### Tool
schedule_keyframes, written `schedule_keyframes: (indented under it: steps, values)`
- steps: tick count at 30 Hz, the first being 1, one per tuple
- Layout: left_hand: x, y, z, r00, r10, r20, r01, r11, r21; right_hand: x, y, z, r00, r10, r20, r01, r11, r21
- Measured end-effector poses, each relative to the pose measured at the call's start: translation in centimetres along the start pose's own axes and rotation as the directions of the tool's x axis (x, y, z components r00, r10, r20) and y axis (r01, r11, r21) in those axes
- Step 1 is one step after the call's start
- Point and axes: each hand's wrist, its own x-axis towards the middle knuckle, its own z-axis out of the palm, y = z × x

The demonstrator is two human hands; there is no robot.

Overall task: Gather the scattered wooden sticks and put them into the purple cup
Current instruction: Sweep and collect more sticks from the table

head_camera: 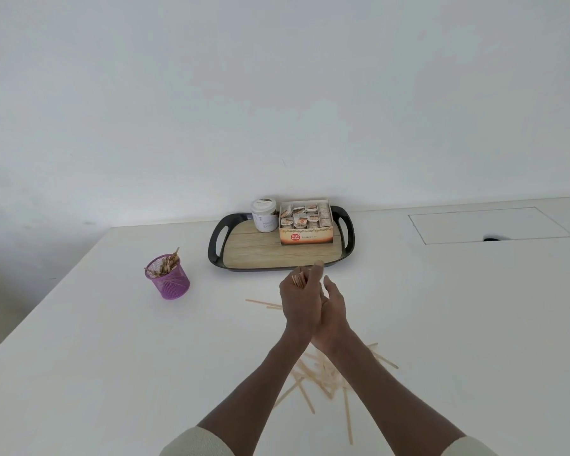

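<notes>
Both hands (313,301) raised together, left clutching a stick bundle (299,278).

Cream sleeves (199,442) pushed up, forearms bare.

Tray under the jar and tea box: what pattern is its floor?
Light wood-grain floor on the tray, black rim; head view.

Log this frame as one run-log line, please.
left hand: grips stick bundle | right hand: open beside it | purple cup: partly filled | loose sticks: remain on table
</notes>
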Motion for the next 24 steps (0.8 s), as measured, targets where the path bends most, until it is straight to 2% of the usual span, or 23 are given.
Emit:
schedule_keyframes:
  steps: [3,10,12,14,17,19,21,24]
  values:
    - [-0.2,-0.3,0.0,1.0,-0.023,-0.002,0.023,0.999,0.029,0.0,-0.4,0.8,0.999,-0.015,0.045,0.019,0.997,-0.079]
    - [0.3,-0.5,-0.1,0.998,-0.057,-0.039,0.057,0.998,0.012,-0.3,-0.9,1.6,0.999,-0.023,0.035,0.03,0.976,-0.215]
    - [0.4,-0.8,-0.3,0.998,-0.039,-0.048,0.04,0.999,0.016,-0.4,-0.8,1.8,0.994,-0.105,0.024,0.107,0.939,-0.326]
    - [0.6,-1.0,-0.6,0.999,-0.028,-0.04,0.028,0.999,0.016,-0.6,-1.0,2.1,0.974,-0.228,0.012,0.207,0.858,-0.47]
    - [1.0,-1.4,-1.4,1.0,-0.009,-0.026,0.009,0.999,0.036,-0.5,-2.0,2.9,0.922,-0.381,0.076,0.35,0.728,-0.59]
    - [1.3,-1.9,-2.2,0.999,0.013,-0.038,-0.01,0.996,0.09,-0.4,-3.0,3.7,0.876,-0.454,0.161,0.421,0.559,-0.714]
    - [1.7,-2.3,-2.8,0.998,0.037,-0.057,-0.028,0.99,0.142,-0.2,-3.8,4.6,0.834,-0.465,0.297,0.454,0.273,-0.848]
    - [2.3,-2.9,-3.9,0.994,0.097,-0.044,-0.085,0.972,0.22,-0.1,-4.6,6.1,0.845,-0.267,0.463,0.439,-0.147,-0.886]
